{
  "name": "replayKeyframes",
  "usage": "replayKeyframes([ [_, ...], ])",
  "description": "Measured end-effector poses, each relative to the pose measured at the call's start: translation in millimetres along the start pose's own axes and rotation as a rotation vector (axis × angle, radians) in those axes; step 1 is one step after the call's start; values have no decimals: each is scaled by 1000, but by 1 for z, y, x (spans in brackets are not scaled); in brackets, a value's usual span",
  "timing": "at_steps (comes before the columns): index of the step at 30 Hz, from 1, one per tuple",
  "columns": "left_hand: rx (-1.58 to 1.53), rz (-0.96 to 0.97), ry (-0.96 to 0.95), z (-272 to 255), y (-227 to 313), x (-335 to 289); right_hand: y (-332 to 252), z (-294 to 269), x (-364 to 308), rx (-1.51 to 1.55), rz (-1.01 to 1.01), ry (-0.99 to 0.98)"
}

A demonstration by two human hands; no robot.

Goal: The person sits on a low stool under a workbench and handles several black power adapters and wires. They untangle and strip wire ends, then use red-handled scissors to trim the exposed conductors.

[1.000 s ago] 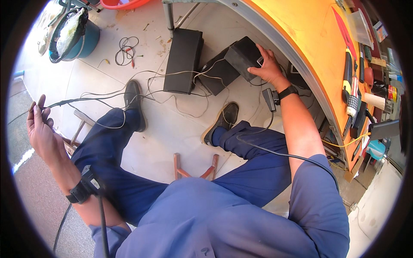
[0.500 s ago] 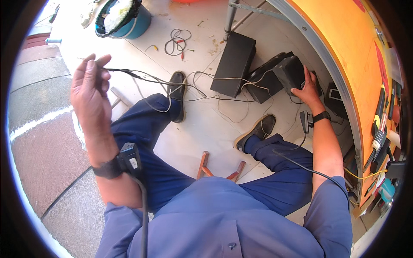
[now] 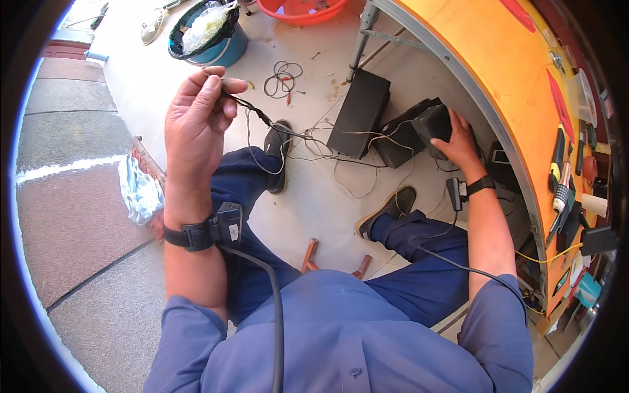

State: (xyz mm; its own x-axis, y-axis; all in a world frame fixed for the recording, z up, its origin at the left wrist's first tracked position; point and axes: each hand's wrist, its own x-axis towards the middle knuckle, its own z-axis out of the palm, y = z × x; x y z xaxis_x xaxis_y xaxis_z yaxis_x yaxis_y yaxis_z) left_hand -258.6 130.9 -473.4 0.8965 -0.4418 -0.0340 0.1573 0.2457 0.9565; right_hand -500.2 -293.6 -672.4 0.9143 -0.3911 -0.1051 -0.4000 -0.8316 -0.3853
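Note:
Raised at the upper left, my left hand pinches a black cable between thumb and fingers. From there the cable runs right and down into a tangle of thin grey wires above my shoe. My right hand grips a small black box, speaker-like in shape, with the thumb on its near side and the fingers around its right side. Left of it a dark box lies tilted on the floor. Beside that stands a larger black box, with wires crossing its lower part.
A yellow-orange table with tools curves along the right. A blue bucket lined with a black bag and a red basin stand at the far side. A coiled cable lies on the floor. Wooden legs show between my knees.
My left hand has moved right with the cable, which now hangs slacker. My right hand has shifted slightly left and nearer with the small black box, which has turned a little.

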Motion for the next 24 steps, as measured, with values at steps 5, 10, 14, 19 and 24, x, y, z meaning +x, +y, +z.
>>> replayKeyframes([
  [5,-108,-63,-134,29,4,-14,-146,-52,-4,388,-276,-45],
  [10,-358,-142,-313,62,12,-41,-273,-69,-37,779,-589,-69],
  [14,-480,-173,-331,73,19,-50,-306,-69,-59,1370,-206,-279],
  [19,-434,-213,-248,69,16,-46,-295,-80,-84,1420,-93,-322],
  [24,-118,-360,-293,79,-5,-50,-275,-87,-90,1485,115,-269],
])
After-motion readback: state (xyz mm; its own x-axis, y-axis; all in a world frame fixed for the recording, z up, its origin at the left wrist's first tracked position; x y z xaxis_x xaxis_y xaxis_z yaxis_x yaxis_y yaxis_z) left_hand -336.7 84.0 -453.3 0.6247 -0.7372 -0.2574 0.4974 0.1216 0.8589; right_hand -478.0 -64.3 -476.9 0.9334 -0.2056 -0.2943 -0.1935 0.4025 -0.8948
